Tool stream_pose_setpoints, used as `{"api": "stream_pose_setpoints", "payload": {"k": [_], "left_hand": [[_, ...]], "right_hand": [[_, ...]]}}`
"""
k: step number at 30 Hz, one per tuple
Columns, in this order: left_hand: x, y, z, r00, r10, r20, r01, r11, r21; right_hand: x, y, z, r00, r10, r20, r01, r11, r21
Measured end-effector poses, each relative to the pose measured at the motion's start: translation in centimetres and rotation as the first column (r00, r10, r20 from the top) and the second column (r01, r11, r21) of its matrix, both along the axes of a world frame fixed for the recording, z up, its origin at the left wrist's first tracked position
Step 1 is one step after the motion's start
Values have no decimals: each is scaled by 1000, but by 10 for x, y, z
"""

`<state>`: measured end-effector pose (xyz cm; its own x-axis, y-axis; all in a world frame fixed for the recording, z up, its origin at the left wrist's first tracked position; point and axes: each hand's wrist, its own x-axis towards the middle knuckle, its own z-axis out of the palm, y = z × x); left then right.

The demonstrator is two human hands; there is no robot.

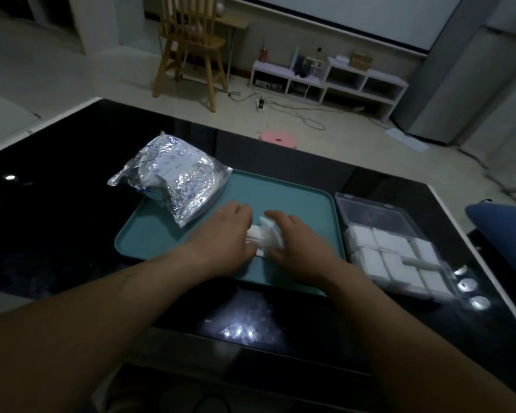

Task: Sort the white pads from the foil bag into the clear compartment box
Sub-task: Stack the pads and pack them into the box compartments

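A small stack of white pads (265, 236) lies on the teal tray (295, 198), between my two hands. My left hand (227, 234) holds the stack from its left side and my right hand (295, 239) from its right, fingers curled round the pads. The crinkled foil bag (173, 177) lies over the tray's far left corner. Right of the tray stands the clear compartment box (376, 216); its near compartments hold several white pads (393, 257), its far part looks empty.
The tray and box sit on a glossy black table (57, 219) with bright light reflections. A blue cushion (507, 234) is at the right edge. Beyond the table stand a pink stool (277, 140), a wooden chair (191, 46) and a low white shelf (328, 79).
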<state>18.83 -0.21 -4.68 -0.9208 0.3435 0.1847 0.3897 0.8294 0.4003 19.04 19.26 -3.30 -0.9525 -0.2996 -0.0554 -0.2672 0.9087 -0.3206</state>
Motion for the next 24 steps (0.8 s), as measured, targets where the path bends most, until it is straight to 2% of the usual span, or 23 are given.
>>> {"api": "stream_pose_setpoints", "payload": {"k": [3,6,9,13,16,20,22,24], "left_hand": [[-7,10,0,995,-85,-42,82,994,-74],[-12,21,0,998,-62,10,63,981,-183],[-14,27,0,997,-71,13,72,972,-223],[-17,26,-2,997,-79,6,79,981,-177],[-17,22,2,998,-54,17,56,987,-152],[-20,21,9,1000,-3,9,3,1000,12],[-22,24,15,997,63,52,-72,980,186],[-20,31,28,980,114,164,-172,897,408]], "right_hand": [[5,13,3,998,-55,15,55,998,-8],[5,11,1,999,-44,2,44,999,11],[1,6,-2,998,-28,-52,31,998,54],[-4,13,2,992,-103,-75,106,994,30],[-3,22,6,984,-162,-67,159,986,-51],[-5,31,11,948,-313,-53,297,933,-201],[-5,31,18,927,-374,27,359,864,-352],[-3,28,24,904,-406,130,415,768,-488]]}}
